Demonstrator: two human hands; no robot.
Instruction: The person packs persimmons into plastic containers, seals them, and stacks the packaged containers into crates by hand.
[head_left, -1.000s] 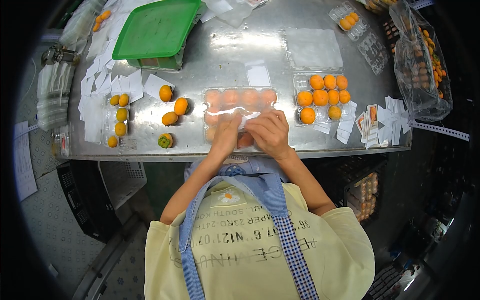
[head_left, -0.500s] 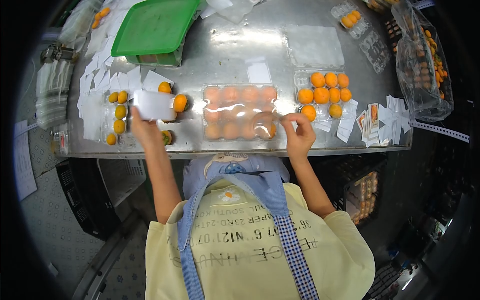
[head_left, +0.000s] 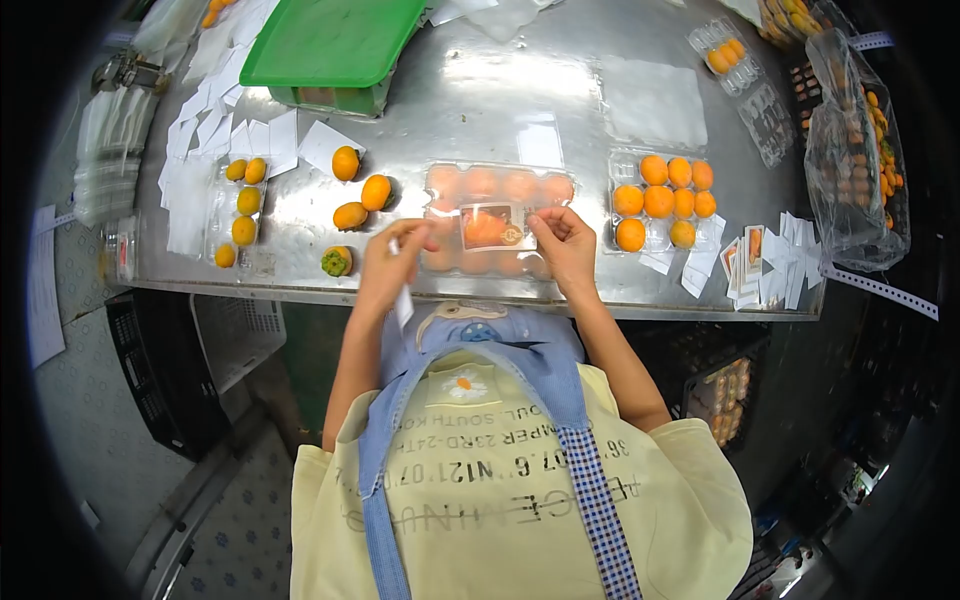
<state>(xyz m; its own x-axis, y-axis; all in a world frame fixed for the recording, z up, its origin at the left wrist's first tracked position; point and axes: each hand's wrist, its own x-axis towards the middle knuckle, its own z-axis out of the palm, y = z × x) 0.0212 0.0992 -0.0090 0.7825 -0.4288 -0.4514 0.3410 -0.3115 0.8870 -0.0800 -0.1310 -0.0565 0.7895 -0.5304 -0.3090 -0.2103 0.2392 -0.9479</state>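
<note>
A closed clear plastic fruit pack (head_left: pixel 447 182) filled with persimmons lies in front of me at the table's near edge. On its lid rests a printed label (head_left: pixel 490 228) with a fruit picture. My right hand (head_left: pixel 568 250) is closed, thumb and fingertips pinching the label's right edge. At the pack's left side my left hand (head_left: pixel 388 268) is curled and slightly blurred, with a white paper piece (head_left: pixel 404 307) sticking out below its fingers. Left of that hand sit several loose persimmons (head_left: pixel 376 192), one showing its green calyx (head_left: pixel 337 262).
To the right stands an open tray of persimmons (head_left: pixel 658 202), with a fan of labels (head_left: pixel 745 265) beside it. A partly filled tray (head_left: pixel 222 215) and scattered white papers (head_left: pixel 205 130) lie left. Behind is a green-lidded box (head_left: pixel 330 45); a plastic-lined crate (head_left: pixel 850 150) is far right.
My left hand has come from the left, with white paper in it, to the pack's left side. A printed label now lies on the lid, and my right hand has moved inward onto it.
</note>
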